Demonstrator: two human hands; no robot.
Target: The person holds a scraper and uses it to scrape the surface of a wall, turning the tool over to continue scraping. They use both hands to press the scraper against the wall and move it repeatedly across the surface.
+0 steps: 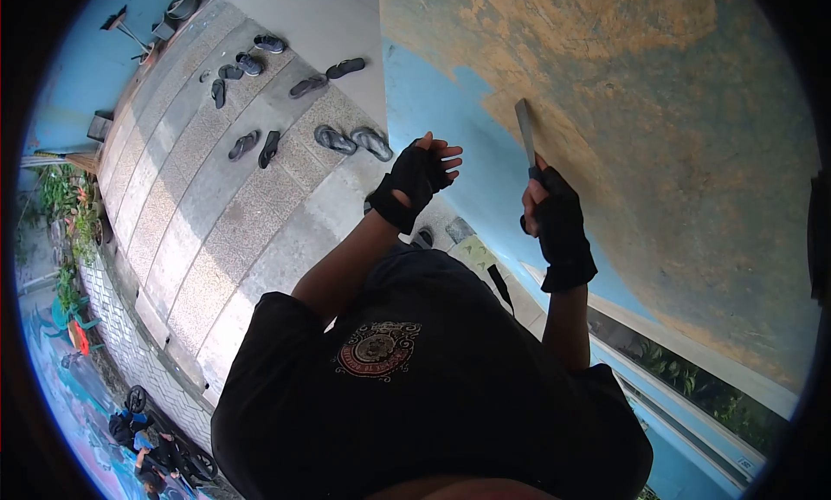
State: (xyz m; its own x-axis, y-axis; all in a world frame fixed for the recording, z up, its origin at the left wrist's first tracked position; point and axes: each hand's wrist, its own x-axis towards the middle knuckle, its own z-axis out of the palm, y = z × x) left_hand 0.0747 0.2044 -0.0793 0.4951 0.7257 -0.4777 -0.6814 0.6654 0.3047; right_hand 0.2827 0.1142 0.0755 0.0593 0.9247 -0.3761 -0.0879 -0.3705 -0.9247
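Note:
My right hand [551, 210], in a black fingerless glove, grips the dark handle of a flat metal scraper [525, 129]. The scraper's blade points up against or just in front of the wall [640, 154], where blue paint gives way to a brown, patchy surface; whether it touches is unclear. My left hand [428, 169], gloved in the same way, is raised near the blue part of the wall, fingers apart and loosely curved, holding nothing.
Several sandals and shoes [333, 139] lie on the tiled floor [251, 206] at the left. A broom [121, 28] and buckets [181, 5] stand at the upper left. Plants [76, 210] and a motorcycle [186, 448] are farther left.

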